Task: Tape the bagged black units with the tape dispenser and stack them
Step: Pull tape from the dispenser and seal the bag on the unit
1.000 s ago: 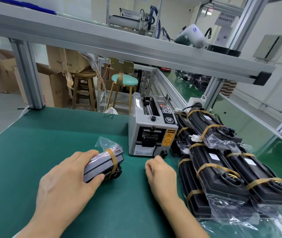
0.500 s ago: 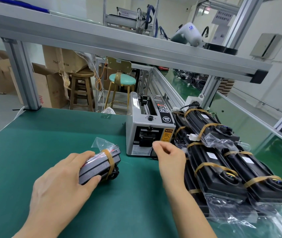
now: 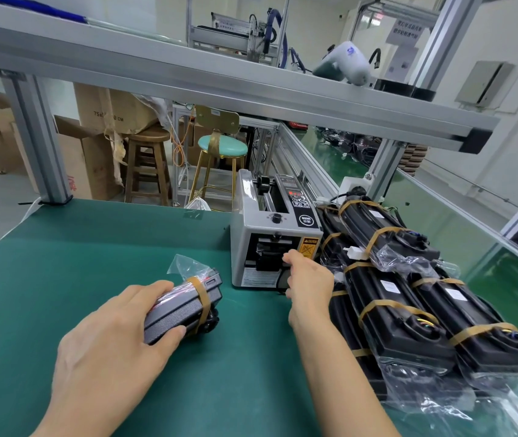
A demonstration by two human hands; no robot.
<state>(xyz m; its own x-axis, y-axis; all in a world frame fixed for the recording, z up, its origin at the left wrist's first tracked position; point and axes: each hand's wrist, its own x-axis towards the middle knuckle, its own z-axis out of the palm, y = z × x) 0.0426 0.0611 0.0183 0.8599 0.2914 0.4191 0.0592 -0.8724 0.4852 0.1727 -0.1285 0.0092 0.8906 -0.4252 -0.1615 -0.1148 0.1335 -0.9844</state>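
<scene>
My left hand (image 3: 115, 339) grips a bagged black unit (image 3: 185, 305) on the green mat (image 3: 62, 279); one brown tape band wraps the unit's far end, and loose bag plastic sticks out behind it. The grey tape dispenser (image 3: 270, 238) stands just beyond. My right hand (image 3: 308, 283) is at the dispenser's front outlet, fingers curled at the slot; I cannot see whether tape is between them. A stack of taped bagged units (image 3: 409, 294) lies to the right of the dispenser.
An aluminium frame post (image 3: 40, 140) stands at the mat's far left corner, with a crossbeam (image 3: 220, 80) overhead. Stools and cardboard boxes are behind the bench. A glass-sided rail (image 3: 472, 222) borders the stack on the right.
My right hand rose from the mat up to the dispenser's outlet. My left hand kept its grip on the unit, which barely shifted.
</scene>
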